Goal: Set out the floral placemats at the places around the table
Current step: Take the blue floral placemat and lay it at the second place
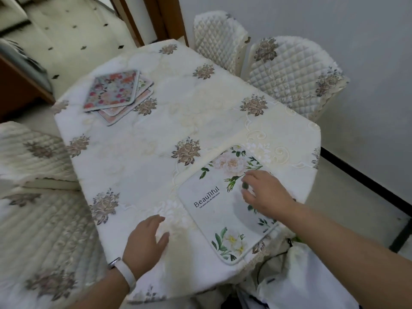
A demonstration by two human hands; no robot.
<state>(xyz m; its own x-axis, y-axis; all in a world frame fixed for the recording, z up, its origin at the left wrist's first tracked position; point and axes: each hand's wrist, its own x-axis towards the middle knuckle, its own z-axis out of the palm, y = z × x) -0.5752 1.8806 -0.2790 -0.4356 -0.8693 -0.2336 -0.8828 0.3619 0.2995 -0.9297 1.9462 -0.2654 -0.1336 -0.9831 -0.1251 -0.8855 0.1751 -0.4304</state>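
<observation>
The right hand [265, 192] rests, fingers loosely spread, on a placemat [225, 204]. The left hand [145, 239] lies open on the counter [138, 157]. A stack [116, 92] waits far across.

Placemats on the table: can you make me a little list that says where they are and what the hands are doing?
white placemat: flat at the near right edge, printed "Beautiful"
stack of colourful placemats: far left of the table, fanned unevenly
right hand: fingers resting on the white placemat
left hand: open, flat on the tablecloth, holding nothing
chairs: quilted covers, around the table
</observation>
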